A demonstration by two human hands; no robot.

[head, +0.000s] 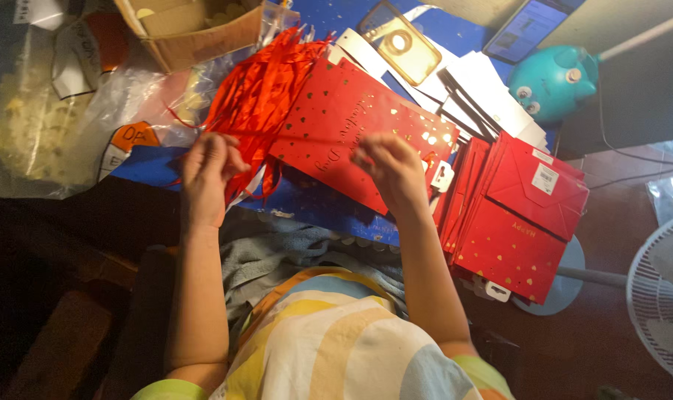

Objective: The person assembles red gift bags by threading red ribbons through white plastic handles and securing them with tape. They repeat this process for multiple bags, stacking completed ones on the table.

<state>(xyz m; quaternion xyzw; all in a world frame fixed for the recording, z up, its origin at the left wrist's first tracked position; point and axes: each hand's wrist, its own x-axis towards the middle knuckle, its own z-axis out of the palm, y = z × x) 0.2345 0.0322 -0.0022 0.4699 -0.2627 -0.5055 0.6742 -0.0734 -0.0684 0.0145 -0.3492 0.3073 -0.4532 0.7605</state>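
A flat red paper gift bag with gold hearts lies on a blue surface in front of me. A thin red ribbon stretches across it between my two hands. My left hand pinches one end beside a heap of red ribbons. Over the bag's right part, my right hand pinches the other end near a white tag.
A stack of folded red bags lies at right. White and black cards, a phone case, a cardboard box, plastic bags, a teal toy and a white fan surround the work area.
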